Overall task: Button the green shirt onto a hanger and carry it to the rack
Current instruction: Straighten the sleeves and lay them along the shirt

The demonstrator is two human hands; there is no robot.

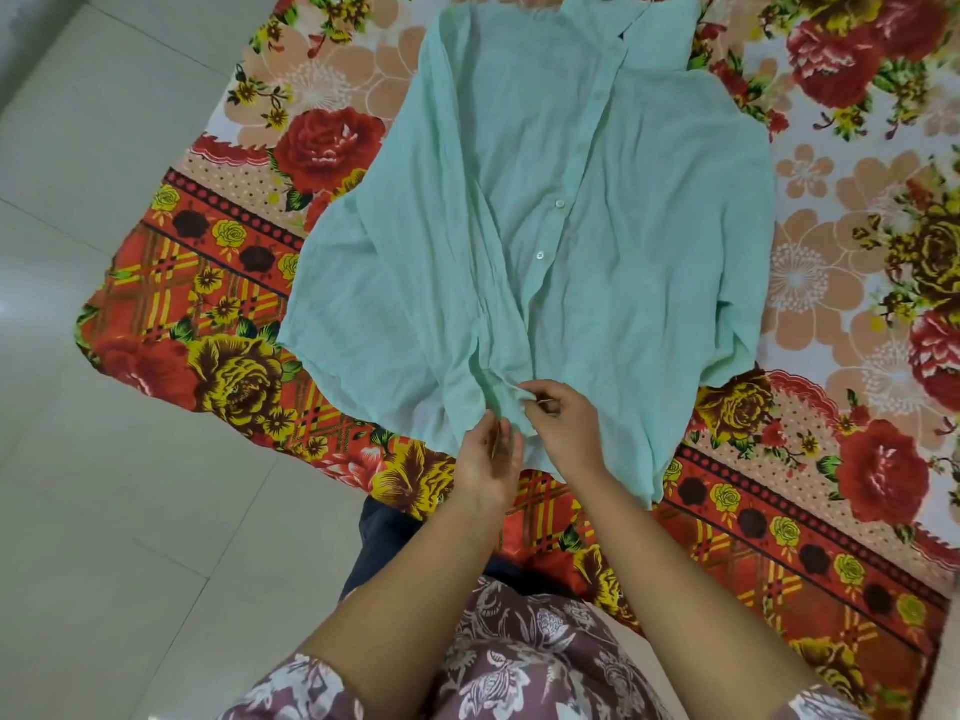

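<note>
Buttoning is in hand: left grip (488, 455) and right grip (557, 414) each pinch a front edge of the shirt (519, 174), meeting between them. Next likely calls for easing a button through.

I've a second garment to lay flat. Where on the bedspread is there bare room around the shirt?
The widest bare bedspread lies right of the green shirt, up to the frame's edge. A narrower strip lies left, between shirt and tiled floor. It is crowded at the hem, where left hand and right hand pinch it.
</note>
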